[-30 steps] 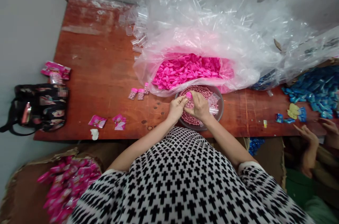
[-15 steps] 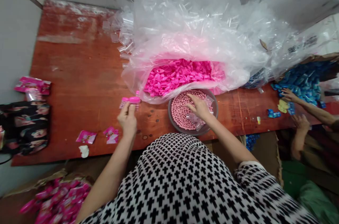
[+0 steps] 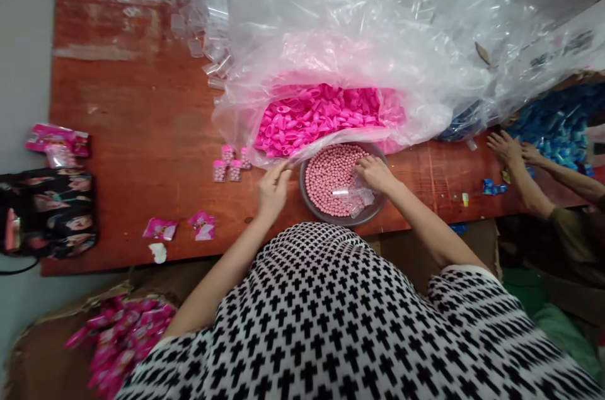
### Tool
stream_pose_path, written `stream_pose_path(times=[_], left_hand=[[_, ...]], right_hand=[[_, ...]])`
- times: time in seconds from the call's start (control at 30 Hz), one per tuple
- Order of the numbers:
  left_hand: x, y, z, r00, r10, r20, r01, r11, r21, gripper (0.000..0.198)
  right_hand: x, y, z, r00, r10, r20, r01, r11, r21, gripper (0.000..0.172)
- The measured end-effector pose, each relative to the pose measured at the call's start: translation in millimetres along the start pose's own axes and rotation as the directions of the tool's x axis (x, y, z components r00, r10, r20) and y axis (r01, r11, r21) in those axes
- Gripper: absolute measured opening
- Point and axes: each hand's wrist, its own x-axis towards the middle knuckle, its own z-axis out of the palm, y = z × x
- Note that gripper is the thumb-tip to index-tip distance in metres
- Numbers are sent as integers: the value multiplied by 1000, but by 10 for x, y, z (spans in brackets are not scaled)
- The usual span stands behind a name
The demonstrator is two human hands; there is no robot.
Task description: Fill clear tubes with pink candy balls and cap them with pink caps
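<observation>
A grey bowl (image 3: 309, 212) full of small pink beads (image 3: 328, 179) sits at the near edge of the red-brown table (image 3: 142, 104). My right hand (image 3: 375, 173) is curled over the bowl's right side, fingers closed on a clear little tube among several lying on the beads. My left hand (image 3: 273, 189) hovers at the bowl's left rim, fingers pinched together by the edge of the clear bag of pink caps (image 3: 326, 116); what it holds is hidden. Several filled tubes with pink caps (image 3: 229, 165) stand left of it.
Clear empty tubes (image 3: 212, 53) lie behind the bag. Pink packets (image 3: 182, 228) and a black patterned bag (image 3: 47, 211) are at the left. Another person's hands (image 3: 513, 151) work among blue pieces (image 3: 558, 126) at the right. A box of pink wrapped items (image 3: 118, 337) sits below the table.
My left hand set a capped tube down with the others at the left and came back to the bowl's rim. My right hand moved from the bowl's middle to its right side.
</observation>
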Motion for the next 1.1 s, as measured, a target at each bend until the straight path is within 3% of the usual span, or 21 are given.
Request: stream_pose_path(times=[0.13,0.23,0.43,0.53,0.6,0.67,0.77,0.83,0.87,0.93,1.03,1.1], left_hand=[[-141,191,416,953,67,297,-70,998,1,25],[-188,218,658,903,90,421,-115,993,36,24],[-188,226,924,863,64,501,-127,988,91,20],[-200,281,939,876,52,480,-78,996,34,21],[-213,344,928,886,53,460,-39,998,-40,22],[-224,413,917,892,65,447,-11,992,-122,22],[-228,476,906,902,76,424,2,983,-181,15],[-218,463,896,912,56,407,26,981,-194,11],[-209,438,887,918,32,396,55,977,-208,10],[-182,352,859,932,-42,361,139,959,-248,17],[-139,177,780,942,-153,300,238,933,-271,27],[-117,70,702,943,-178,281,246,941,-231,20]], right_hand=[[-15,-43,95,998,-64,20,64,998,-3,26],[-66,-39,152,999,-42,3,42,999,-14,27],[-174,28,155,999,-26,-23,27,999,30,26],[-212,32,113,987,42,-154,-1,967,256,26],[-226,-28,89,958,120,-261,37,850,526,30],[-230,-138,70,925,218,-311,100,649,754,34],[-213,-309,40,922,286,-262,141,382,913,41],[-172,-350,12,946,231,-228,146,324,935,44],[-136,-337,-3,955,190,-228,151,351,924,44],[-23,-260,-24,959,125,-253,152,526,837,38],[241,-137,-2,970,98,-224,29,864,502,25],[442,-146,63,989,69,-130,-31,961,276,26]])
